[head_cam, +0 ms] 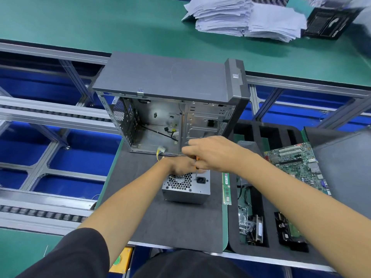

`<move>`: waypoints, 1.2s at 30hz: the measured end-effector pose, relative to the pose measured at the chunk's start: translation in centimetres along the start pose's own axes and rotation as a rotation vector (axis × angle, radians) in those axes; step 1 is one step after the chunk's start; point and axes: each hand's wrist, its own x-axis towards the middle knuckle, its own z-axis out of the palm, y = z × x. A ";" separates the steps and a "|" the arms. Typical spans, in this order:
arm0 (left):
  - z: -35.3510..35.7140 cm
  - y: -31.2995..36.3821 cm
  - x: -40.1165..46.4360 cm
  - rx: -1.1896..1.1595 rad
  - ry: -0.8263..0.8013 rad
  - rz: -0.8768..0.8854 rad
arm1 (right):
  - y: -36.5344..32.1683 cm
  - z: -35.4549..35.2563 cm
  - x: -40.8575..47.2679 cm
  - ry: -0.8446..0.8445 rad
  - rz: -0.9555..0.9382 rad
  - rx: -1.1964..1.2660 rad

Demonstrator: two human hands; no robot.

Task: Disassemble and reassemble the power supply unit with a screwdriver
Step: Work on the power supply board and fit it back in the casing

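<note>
Right hand (210,153) grips screwdriver (197,167) over PSU (186,187) on mat (170,223) before case (170,101), left hand (180,166) steadying its top; rigid, probably heavy box, best held by flat sides

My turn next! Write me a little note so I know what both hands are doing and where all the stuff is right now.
Left hand: rests on top of the power supply unit, steadying it.
Right hand: grips the orange-handled screwdriver, shaft pointing down at the unit's face near the power socket.
The unit sits on the dark mat, out of the open computer case behind it.
A RAM stick lies to its right; the motherboard rests on the foam tray.
Done: unit is out of the case. Whether any screws are out, I cannot tell.
Left: finish the screws, open it, then put it back together.
</note>
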 end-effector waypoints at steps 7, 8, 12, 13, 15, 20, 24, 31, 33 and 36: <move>0.0 -0.5 0.4 -0.026 0.024 -0.040 | -0.1 -0.3 -0.3 -0.037 -0.013 0.083; 0.1 -0.6 0.5 -0.043 0.052 -0.037 | -0.1 -0.5 -0.3 -0.076 -0.035 0.125; 0.4 -0.4 0.8 0.032 -0.003 -0.057 | 0.2 -0.3 -0.4 -0.046 -0.021 -0.038; 0.4 -0.5 1.0 0.041 -0.016 -0.056 | 0.2 -0.1 -0.5 -0.021 0.007 -0.087; 0.3 -0.4 1.1 0.011 -0.001 -0.048 | 0.3 0.2 -0.9 0.006 0.052 -0.114; 0.0 -0.3 0.4 -0.089 0.016 0.005 | 0.3 -0.5 -0.9 -0.070 -0.008 0.142; 0.5 -0.3 0.9 -0.054 0.013 -0.020 | 0.5 -0.4 -0.3 -0.069 -0.067 0.028; 0.4 -1.1 1.6 -0.026 -0.038 -0.086 | 0.4 0.2 -0.4 -0.018 0.075 -0.149; 0.5 -1.5 1.9 -0.032 -0.028 -0.077 | 0.1 0.0 -0.3 -0.022 0.063 -0.021; 0.5 -1.5 1.6 -0.061 0.047 -0.023 | -0.1 -0.6 -0.1 -0.087 -0.070 0.108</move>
